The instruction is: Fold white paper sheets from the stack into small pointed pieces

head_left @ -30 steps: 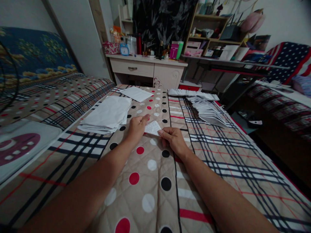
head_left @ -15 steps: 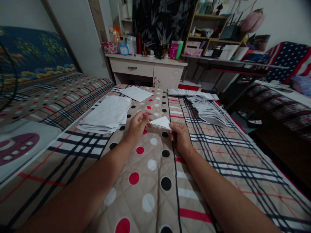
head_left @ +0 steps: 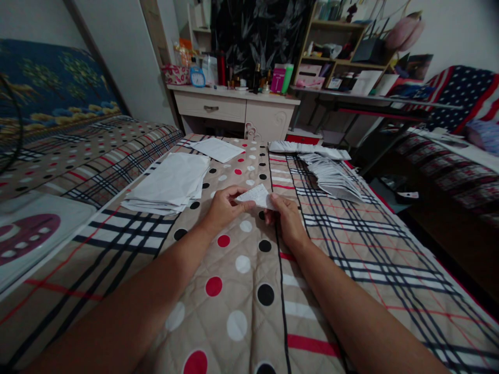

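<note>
Pinching paper (head_left: 256,194) in left hand (head_left: 223,209) and right hand (head_left: 289,218), seemingly part-folded, with folded papers (head_left: 335,181) done and flat sheets (head_left: 169,179) remaining.

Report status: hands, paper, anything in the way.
Left hand, right hand both pinching folded white paper. Held over polka-dot bedspread. Nothing visibly blocking; paper stack off left.

A home bedroom, by its furnishings: a bed (head_left: 255,270) under a quilted cover (head_left: 346,239) of dots and plaid; beyond the bed's far end, a pale dresser (head_left: 230,110) bearing an alarm clock (head_left: 197,78) and bottles (head_left: 257,79); to the bed's right, a stars-and-stripes cloth (head_left: 458,98).
</note>
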Tool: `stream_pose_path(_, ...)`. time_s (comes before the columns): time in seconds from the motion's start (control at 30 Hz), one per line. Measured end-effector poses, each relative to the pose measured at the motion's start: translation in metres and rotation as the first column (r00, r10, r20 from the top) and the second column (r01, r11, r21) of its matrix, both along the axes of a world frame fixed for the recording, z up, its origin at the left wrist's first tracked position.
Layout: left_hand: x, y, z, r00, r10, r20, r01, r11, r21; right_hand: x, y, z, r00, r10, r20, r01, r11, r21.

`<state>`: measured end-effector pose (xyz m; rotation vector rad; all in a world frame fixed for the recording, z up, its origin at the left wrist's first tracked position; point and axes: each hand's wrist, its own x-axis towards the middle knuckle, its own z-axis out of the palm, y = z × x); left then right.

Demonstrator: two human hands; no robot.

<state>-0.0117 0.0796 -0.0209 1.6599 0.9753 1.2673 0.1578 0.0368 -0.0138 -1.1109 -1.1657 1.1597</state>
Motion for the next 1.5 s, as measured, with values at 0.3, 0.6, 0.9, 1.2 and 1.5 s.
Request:
stream_pose_path(0.3,-0.001,0.0,0.003,0.994,0.07,0.088,-0.062,0.994,-0.086,0.0,0.0,-0.001,0.998,-0.017,0.055,0.013,0.997,0.078)
stream_pose_path(0.6,-0.002,0.002,0.0,0.995,0.056,0.083,-0.053,0.998,-0.046,-0.002,0.002,0.0,0.997,-0.036,0.07,0.029,0.995,0.092)
stream_pose_path(0.9,0.002,-0.006,0.005,0.997,-0.051,0.059,0.062,0.979,-0.192,-0.004,-0.002,-0.003,0.995,0.049,0.085,-0.052,0.998,0.029)
stream_pose_path(1.2,0.012,-0.014,0.007,0.913,-0.029,0.407,0.216,0.881,-0.42,-0.007,0.0,0.003,0.992,0.089,-0.088,-0.08,0.991,0.107)
stream_pose_path(1.5,0.008,-0.011,0.008,0.84,-0.067,0.538,0.332,0.848,-0.413,-0.004,0.0,0.002,0.995,0.006,-0.095,0.006,0.992,0.128)
